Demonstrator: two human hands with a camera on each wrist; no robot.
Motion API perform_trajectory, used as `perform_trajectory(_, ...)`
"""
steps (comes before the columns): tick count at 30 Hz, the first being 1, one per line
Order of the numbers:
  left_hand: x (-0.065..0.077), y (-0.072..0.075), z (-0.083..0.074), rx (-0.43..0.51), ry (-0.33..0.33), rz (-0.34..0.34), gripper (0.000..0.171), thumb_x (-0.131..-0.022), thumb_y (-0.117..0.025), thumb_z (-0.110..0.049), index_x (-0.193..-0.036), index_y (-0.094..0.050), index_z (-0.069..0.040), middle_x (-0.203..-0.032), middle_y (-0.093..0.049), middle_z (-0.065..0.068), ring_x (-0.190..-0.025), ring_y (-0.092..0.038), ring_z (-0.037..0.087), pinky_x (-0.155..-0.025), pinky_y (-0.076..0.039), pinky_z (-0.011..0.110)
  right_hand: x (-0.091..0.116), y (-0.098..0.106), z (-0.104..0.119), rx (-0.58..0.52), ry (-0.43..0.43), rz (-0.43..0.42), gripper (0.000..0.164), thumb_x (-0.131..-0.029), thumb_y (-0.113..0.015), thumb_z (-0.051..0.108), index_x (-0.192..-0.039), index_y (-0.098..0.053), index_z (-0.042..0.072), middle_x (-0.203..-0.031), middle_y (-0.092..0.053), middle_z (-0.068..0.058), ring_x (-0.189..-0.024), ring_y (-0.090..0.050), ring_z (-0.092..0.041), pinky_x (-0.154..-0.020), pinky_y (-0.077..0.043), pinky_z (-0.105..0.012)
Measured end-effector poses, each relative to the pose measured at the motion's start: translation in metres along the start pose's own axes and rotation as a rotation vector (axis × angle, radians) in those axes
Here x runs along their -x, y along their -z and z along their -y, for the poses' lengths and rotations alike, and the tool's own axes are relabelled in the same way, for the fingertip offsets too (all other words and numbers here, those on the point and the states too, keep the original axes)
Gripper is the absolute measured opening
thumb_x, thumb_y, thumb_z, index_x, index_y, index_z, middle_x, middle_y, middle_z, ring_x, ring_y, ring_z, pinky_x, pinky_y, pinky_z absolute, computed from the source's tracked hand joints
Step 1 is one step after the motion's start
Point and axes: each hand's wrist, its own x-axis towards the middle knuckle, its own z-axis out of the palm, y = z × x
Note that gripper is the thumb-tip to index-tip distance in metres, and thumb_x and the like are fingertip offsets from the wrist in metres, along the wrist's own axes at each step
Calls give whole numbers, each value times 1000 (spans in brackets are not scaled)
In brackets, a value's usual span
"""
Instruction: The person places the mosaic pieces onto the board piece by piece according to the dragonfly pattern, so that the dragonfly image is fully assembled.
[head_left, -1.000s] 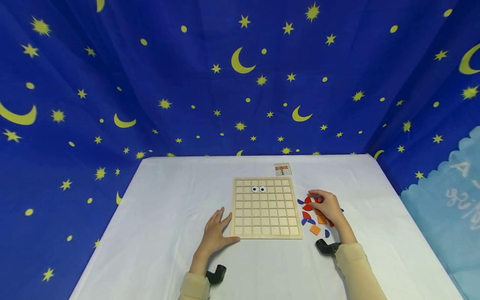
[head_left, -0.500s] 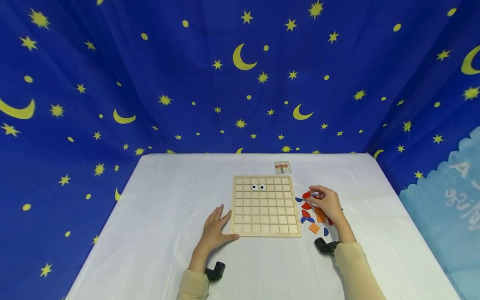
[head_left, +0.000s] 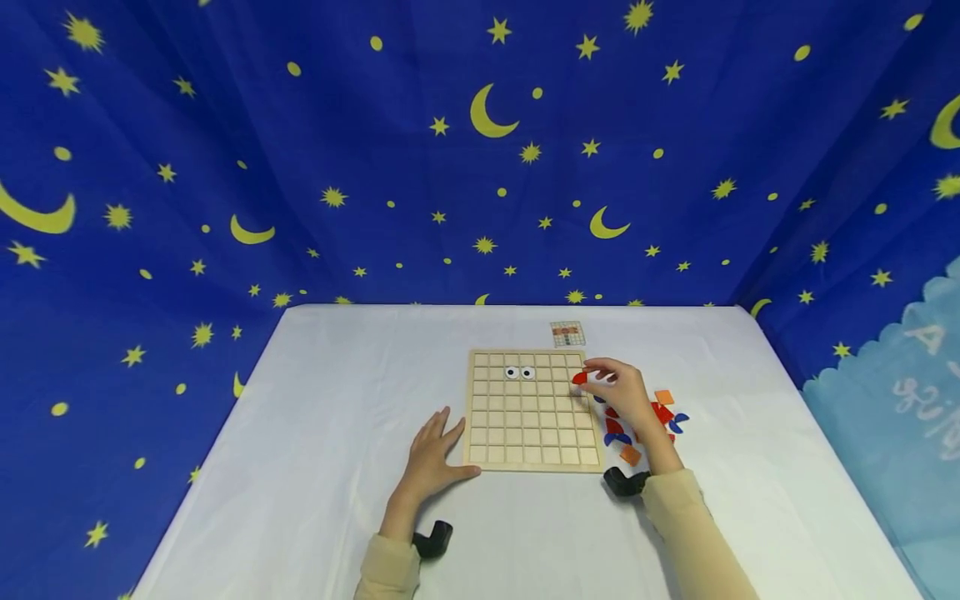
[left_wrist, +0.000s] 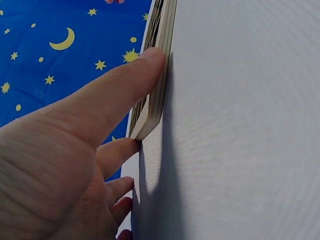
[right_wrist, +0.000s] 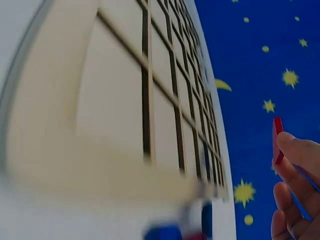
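Note:
A pale wooden grid board point(head_left: 531, 418) lies flat on the table. Two round eye discs point(head_left: 528, 373) sit side by side in its upper cells. My left hand point(head_left: 429, 467) is at the lower left corner, fingers spread; its thumb point(left_wrist: 152, 57) touches the near edge and its index fingertip meets the corner. Over the right rim, near the upper right cells, my right hand point(head_left: 628, 398) pinches a red tile point(head_left: 579, 378) with a curved edge between thumb and fingers. In the right wrist view this red tile point(right_wrist: 277, 141) is seen edge-on, above the board.
Loose red, blue and orange tiles lie right of the board, partly under my right forearm, among them an orange square point(head_left: 664, 397) and a blue half-round point(head_left: 680, 418). A small printed pattern card point(head_left: 567, 334) lies behind the board. Starry blue cloth point(head_left: 420, 167) hangs around the table.
From the loose tiles my right hand has moved left to the board's right rim, carrying the red tile. The left hand stays at its corner.

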Motion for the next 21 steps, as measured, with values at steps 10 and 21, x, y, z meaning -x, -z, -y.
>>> perform_trajectory(10,0,1,1,11,8,7,89,-70,-81,-38,-141,-43,-3,-156,-22,23,-145,-16,43,-115,-12,63,-11,-37,19,-98,39,33,38,-77,-76,6,-113,-66,-2,-106,-70,-18,-89,-62,-30,-71,-48,-21)
perform_trajectory(21,1,1,2,37,6,8,88,-70,-81,-38,-142,-43,-3,-157,-22,22,-145,-15,42,-116,-11,62,-14,-75,26,-172,24,86,33,-78,-75,3,-111,-67,0,-102,-69,-18,-80,-62,-16,-69,-54,-19)
